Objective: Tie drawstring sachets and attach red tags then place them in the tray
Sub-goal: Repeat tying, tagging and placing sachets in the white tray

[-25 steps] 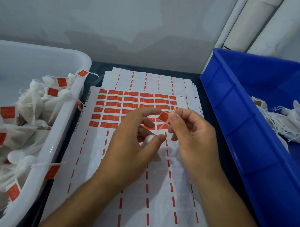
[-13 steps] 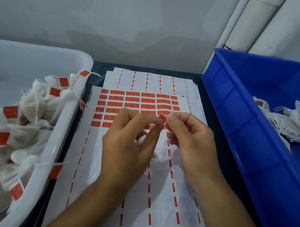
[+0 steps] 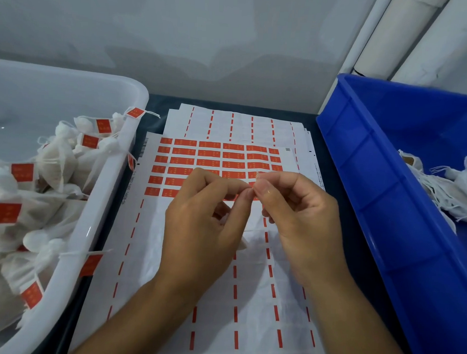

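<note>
At frame centre, the left hand and right hand are meeting fingertip to fingertip, pinching a red tag above the sticker sheet, whose print is too small to read. Tagged sachets are filling the white tray at left; untagged sachets are lying in the blue bin at right.

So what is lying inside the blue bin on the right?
Inside the blue bin, at its right side, lies a heap of white sachets with loose drawstrings; no red tags show on them. The near wall and the picture edge hide the rest of the floor.
</note>
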### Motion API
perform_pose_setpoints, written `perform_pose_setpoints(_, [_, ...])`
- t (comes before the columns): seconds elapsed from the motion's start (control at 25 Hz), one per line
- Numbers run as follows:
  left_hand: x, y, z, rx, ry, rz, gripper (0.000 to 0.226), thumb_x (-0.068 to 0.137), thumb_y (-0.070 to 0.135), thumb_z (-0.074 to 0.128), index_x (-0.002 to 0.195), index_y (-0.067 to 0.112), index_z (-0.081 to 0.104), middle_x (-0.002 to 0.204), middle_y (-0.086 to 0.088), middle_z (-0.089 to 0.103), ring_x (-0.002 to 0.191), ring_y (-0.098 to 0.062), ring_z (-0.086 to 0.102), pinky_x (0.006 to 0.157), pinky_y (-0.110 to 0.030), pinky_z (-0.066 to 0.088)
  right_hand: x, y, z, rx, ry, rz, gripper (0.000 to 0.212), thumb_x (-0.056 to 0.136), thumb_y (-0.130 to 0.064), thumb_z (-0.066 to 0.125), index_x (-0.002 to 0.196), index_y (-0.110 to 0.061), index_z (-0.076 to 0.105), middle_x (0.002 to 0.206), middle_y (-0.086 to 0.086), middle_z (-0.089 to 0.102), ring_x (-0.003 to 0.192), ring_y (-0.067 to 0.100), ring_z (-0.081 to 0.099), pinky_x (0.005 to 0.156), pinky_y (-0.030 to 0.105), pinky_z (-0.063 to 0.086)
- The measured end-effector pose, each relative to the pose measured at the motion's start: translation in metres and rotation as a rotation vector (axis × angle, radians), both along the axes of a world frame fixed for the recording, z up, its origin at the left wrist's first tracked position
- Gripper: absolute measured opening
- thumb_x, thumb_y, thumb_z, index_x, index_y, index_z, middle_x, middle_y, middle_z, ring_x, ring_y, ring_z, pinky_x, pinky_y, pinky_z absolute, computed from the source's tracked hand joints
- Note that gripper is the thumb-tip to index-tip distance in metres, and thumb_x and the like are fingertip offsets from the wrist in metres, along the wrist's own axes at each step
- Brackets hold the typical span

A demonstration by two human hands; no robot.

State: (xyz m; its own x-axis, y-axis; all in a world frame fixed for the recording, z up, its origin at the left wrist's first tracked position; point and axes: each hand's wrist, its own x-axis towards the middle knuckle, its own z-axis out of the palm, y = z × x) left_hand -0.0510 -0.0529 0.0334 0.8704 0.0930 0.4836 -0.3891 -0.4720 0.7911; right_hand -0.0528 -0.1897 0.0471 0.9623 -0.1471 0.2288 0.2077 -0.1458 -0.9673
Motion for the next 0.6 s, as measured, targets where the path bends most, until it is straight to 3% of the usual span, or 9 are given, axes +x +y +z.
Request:
perform_pose_setpoints(0.2, [0.001,0.000,0.005,-0.088,0.074,-0.066,0.009,0.089,0.043,0.056,0.091,0.037,0.063,0.087,0.019,0.058,0.087,0.001,0.059,0.064,-0.003,0.045,0.003,-0.010,0.002,-0.054,0.082,0.111,0.036,0.083,-0.056,0.068,0.117,-0.047,0.067,0.108,-0.019,0.071,0.101,0.006,0.071,0.075,0.021,0.060])
perform_pose_setpoints(0.32, [0.000,0.000,0.008,-0.093,0.129,-0.136,0.005,0.088,0.045,0.055,0.089,0.042,0.059,0.087,0.020,0.058,0.084,-0.005,0.061,0.064,-0.007,0.047,0.003,-0.013,0.005,0.024,0.157,0.181,0.029,0.082,-0.052,0.067,0.107,-0.040,0.076,0.099,-0.012,0.076,0.089,0.012,0.072,0.073,0.022,0.060])
perform_pose_setpoints(0.4, [0.000,0.001,0.008,-0.093,0.155,-0.174,0.005,0.087,0.049,0.055,0.089,0.045,0.058,0.087,0.021,0.058,0.083,-0.006,0.062,0.064,-0.008,0.049,0.002,-0.013,0.006,-0.043,0.101,0.125,0.023,0.083,-0.050,0.067,0.095,-0.034,0.078,0.091,-0.014,0.076,0.082,0.009,0.072,0.069,0.017,0.058])
perform_pose_setpoints(0.52, [0.000,0.001,0.006,-0.104,0.259,-0.265,0.015,0.086,0.056,0.064,0.098,0.051,0.056,0.096,0.025,0.059,0.091,-0.003,0.062,0.065,-0.008,0.050,0.003,-0.013,0.010,-0.095,0.028,0.043,0.020,0.089,-0.047,0.064,0.093,-0.031,0.074,0.082,-0.015,0.073,0.075,0.006,0.070,0.066,0.014,0.056])
perform_pose_setpoints(0.6, [-0.001,0.002,0.002,-0.046,0.288,-0.283,0.038,0.083,0.046,0.077,0.108,0.055,0.050,0.102,0.028,0.056,0.099,0.005,0.058,0.070,-0.004,0.049,0.005,-0.013,0.012,-0.087,0.024,0.000,0.023,0.090,-0.049,0.062,0.094,-0.029,0.072,0.078,-0.014,0.071,0.071,0.006,0.068,0.067,0.016,0.056])
